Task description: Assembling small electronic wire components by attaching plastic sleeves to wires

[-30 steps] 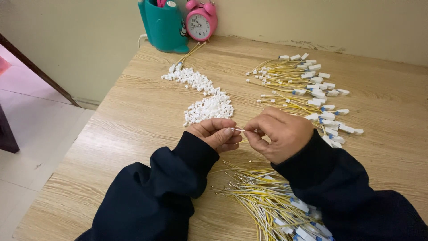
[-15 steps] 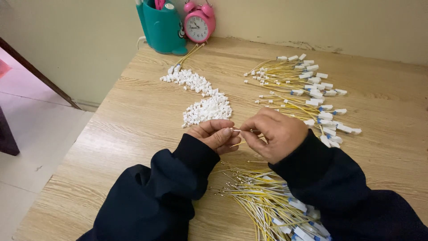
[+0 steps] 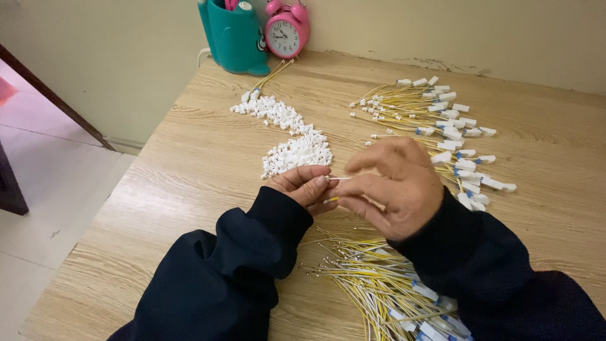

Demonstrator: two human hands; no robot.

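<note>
One desk, light wood grain, carries everything listed; places below are given from the white heap at its middle.

Two dark sleeves enter from the near edge, below the heap.

One teal holder, at the far edge beyond the heap, touching the wall.

One pink clock, just right of the holder, twin bells on top.

One finished bundle, yellow wires with white plugs, fanned out right of the heap.

One raw bundle, yellow wires with bare metal tips, near-right of the heap, partly under the right sleeve.

One heap of small white housings, trailing in a line toward the holder.

Right hand, just near-right of the heap: thumb and forefinger pinched on a wire, other fingers raised.

Left hand, just below the heap, touching the right hand: grip clenched on a small part at the wire's end; what part is too small to tell.
</note>
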